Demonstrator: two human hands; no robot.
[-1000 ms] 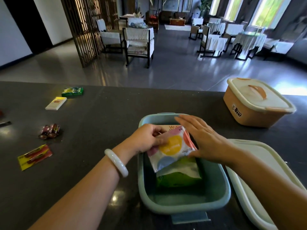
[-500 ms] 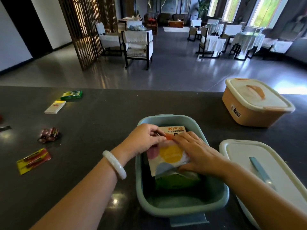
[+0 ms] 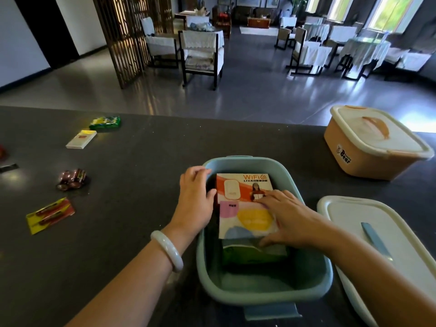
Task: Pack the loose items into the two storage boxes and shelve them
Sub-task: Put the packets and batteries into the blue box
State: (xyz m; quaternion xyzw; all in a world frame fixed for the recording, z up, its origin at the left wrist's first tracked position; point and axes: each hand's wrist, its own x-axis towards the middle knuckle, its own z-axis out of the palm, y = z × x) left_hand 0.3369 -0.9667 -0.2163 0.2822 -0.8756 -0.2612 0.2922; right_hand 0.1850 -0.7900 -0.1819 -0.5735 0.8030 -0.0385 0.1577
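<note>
The teal storage box (image 3: pixel 264 296) sat open on the dark surface (image 3: pixel 132 161), directly in front of the person. Inside it lay a WiFi router carton (image 3: pixel 243 187) toward twelve o'clock, with a pastel packet (image 3: pixel 245 220) overlapping its near edge and a green packet (image 3: pixel 254 254) beneath that. The right hand (image 3: pixel 290 218) lay flat on the pastel packet, fingers spread and nearly straight, pressing rather than gripping. The left hand (image 3: pixel 195 197) rested at the box's nine o'clock rim, fingers loosely bent beside the carton; I could not tell whether its grip had closed on anything. A pale bangle (image 3: pixel 167 250) circled that wrist. At three o'clock, just beside the box, lay its white lid (image 3: pixel 368 232) with a blue handle. At two o'clock stood the orange storage box (image 3: pixel 368 152), lid on. Loose items lay well apart to the left: a yellow-and-red battery card (image 3: pixel 50 214), a cluster of foil-wrapped pieces (image 3: pixel 72 179), a white card box (image 3: pixel 81 139) and a green packet of sweets (image 3: pixel 105 122).
</note>
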